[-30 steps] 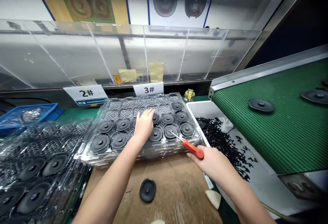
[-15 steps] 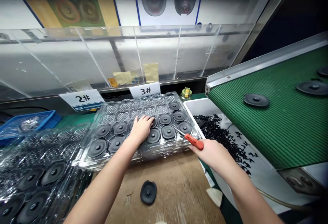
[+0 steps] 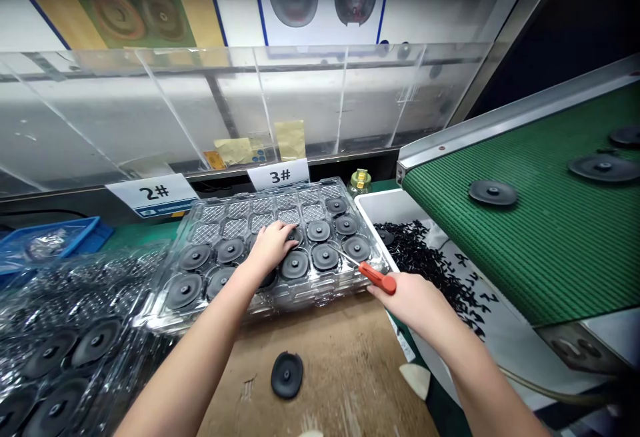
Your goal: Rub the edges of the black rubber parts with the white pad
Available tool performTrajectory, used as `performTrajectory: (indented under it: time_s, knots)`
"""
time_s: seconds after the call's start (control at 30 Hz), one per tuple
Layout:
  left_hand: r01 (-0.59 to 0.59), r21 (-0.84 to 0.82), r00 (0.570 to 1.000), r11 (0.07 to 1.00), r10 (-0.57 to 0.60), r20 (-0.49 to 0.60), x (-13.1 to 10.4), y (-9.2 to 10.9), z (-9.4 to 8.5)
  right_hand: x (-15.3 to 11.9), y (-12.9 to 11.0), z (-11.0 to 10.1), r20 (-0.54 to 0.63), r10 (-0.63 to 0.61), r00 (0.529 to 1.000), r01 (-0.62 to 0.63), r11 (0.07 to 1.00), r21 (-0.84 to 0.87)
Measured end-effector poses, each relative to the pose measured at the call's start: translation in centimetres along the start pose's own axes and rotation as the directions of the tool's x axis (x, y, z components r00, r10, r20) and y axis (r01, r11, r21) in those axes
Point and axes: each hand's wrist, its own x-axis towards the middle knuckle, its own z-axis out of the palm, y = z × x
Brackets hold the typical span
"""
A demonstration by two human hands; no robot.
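Note:
A clear plastic tray (image 3: 210,214) holds rows of black oval parts, with some pockets in its back rows unfilled. Over the middle of it is my left hand (image 3: 273,245), fingers bent onto a black part (image 3: 295,235); whether they grip it is hard to tell. My right hand (image 3: 407,294), at the tray's front right corner, holds a red-handled tool (image 3: 377,278). The tool's thin metal shaft points left over the front row of parts. One loose black part (image 3: 287,375) lies on the brown board (image 3: 345,364) in front of the tray.
More clear trays (image 3: 85,304) with black parts stand at the left, by a blue bin (image 3: 87,237). On the right, a white tray (image 3: 505,340) holds many small black pieces beside a green conveyor (image 3: 545,244) carrying black parts. A small jar (image 3: 361,182) stands behind the tray.
The whole view has shifted slightly, and the conveyor parts sit a little further left in it. My left hand has moved slightly on the tray; my right hand still holds the red-handled tool.

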Motion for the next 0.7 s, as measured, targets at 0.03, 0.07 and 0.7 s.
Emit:
performTrajectory:
  time_s: [0.03,0.07,0.7]
  knots:
    - [0.016,0.004,1.0,1.0,-0.016,-0.015,0.0,0.2,0.1,-0.2,-0.1,0.1,0.006,-0.016,1.0,0.016,1.0,0.005]
    - [0.032,0.007,0.999,0.999,-0.031,-0.029,0.0,0.4,0.2,-0.4,-0.2,0.2,0.013,-0.031,0.999,0.031,0.999,0.009]
    - [0.12,-0.112,0.986,0.986,-0.132,-0.106,-2.4,-1.8,-1.2,-1.6,-0.5,1.4,0.024,-0.094,0.995,0.095,0.995,-0.016]
